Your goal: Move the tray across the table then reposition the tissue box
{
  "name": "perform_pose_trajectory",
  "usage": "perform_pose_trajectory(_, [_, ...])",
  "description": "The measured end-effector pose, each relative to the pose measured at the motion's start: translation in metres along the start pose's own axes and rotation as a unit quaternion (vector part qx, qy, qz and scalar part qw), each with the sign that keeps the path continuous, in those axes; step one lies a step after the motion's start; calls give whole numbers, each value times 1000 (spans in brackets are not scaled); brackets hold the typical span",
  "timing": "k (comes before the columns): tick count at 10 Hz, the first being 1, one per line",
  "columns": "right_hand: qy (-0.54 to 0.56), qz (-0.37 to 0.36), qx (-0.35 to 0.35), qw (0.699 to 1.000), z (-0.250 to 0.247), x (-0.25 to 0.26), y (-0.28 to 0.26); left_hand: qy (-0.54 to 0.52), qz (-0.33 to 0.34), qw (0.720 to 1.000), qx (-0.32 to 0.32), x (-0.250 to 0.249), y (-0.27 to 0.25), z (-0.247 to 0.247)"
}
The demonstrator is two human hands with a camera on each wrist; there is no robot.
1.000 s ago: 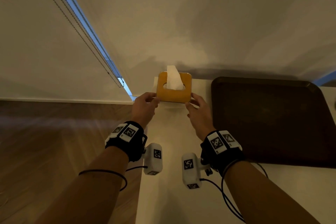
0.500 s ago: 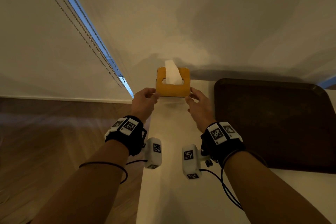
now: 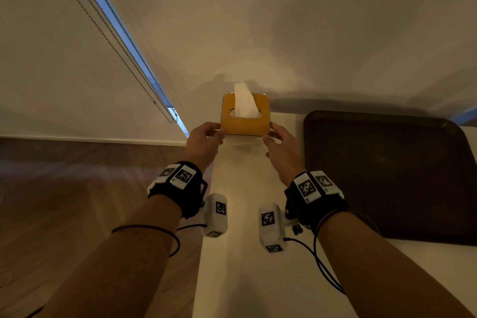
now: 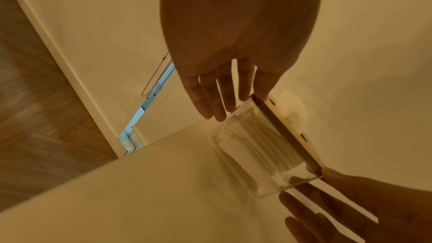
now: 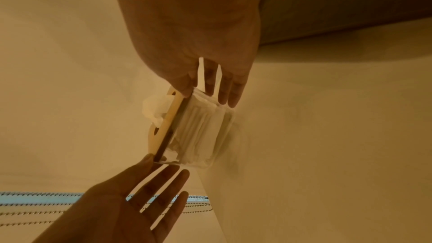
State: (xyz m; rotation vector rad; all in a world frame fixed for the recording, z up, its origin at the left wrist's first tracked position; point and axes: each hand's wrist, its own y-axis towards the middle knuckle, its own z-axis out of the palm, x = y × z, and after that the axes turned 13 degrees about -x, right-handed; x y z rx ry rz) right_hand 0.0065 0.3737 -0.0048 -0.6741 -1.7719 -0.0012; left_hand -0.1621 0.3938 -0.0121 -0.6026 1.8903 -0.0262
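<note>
The left hand and the right hand are stretched forward, one on each side of the tissue box. The box sits between them, just beyond the fingertips. On both hands the fingers are straight and a little spread, not curled around anything. The thumb of each hand touches a near corner of the orange lid, so the box is only lightly touched from two sides, not gripped.

In the left wrist view, the left hand reaches down to the tissue box; its fingers lie along the clear wall near the lid edge, and the right hand comes in from the lower corner with one fingertip on the far end of the lid. In the right wrist view, the right hand has one finger on the lid edge, the other fingers pass just beside the clear wall, and the left hand is flat with the fingers spread.

The head view shows the lid from above, with a white tissue standing up through the opening. It does not show the body of the box. The wrist views show that the body is transparent and holds folded tissues.

The box stands on the white table, close to the wall. Beside the right hand, on its outer side, lies the dark tray on the same table. Beyond the left hand, bead chains hang down by the wall.
</note>
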Motion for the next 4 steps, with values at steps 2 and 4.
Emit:
perform_pose_trajectory(2, [1, -8, 3, 1000, 1, -2, 1, 1, -2, 1000, 1, 1, 0, 0])
perform_pose_trajectory(4, [6, 33, -8, 999, -2, -15, 3, -19, -10, 999, -46, 12, 3, -5])
